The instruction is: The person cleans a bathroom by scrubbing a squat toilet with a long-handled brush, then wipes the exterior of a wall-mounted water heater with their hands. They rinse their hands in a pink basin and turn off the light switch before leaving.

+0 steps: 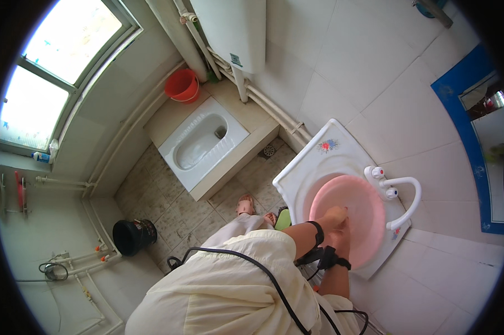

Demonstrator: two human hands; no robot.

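A pink plastic basin [369, 226] holding water sits in the white washbasin [294, 176]. Over the inside of the pink basin, my left hand [335, 217] and my right hand [340, 236] are close together and seem to touch. Their fingers overlap and are partly hidden, so whether anything small is between them cannot be told. Black straps with small devices circle both wrists. A white curved faucet [415, 192] with red-marked and blue-marked knobs stands at the basin's right side.
A squat toilet [197, 146] is set in a raised tiled step [235, 167]. A red bucket [181, 86] stands behind it; a black bucket [128, 237] is by the left wall. Black cables [252, 259] cross my clothing. A blue-framed mirror [465, 104] hangs at right.
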